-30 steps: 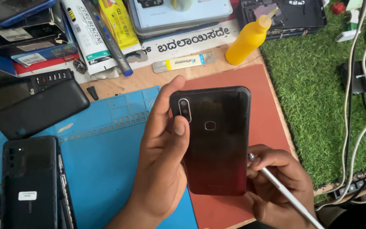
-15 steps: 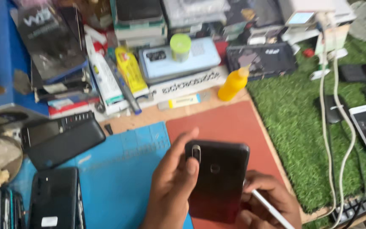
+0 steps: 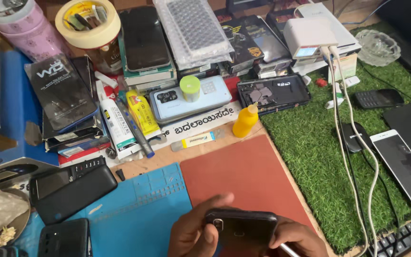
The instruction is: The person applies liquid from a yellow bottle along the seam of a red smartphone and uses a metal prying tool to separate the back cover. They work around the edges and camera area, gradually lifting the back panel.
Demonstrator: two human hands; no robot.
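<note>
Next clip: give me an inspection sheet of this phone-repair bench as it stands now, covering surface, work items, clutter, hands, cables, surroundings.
Surface: red mat beside blue mat on a wooden bench; green turf to the right.
Job's things: black phone, back up, camera lens showing, held low in frame over the mats.
Clutter: yellow squeeze bottle, tape roll, pink bottle, stacked phones and boxes along the back, white phone on the right.
Hands: left hand and right hand both grip the phone; a thin white tool is in the right.
Cables: two white cables run from a white charger across the turf.
Surroundings: keyboard at the lower right.
</note>
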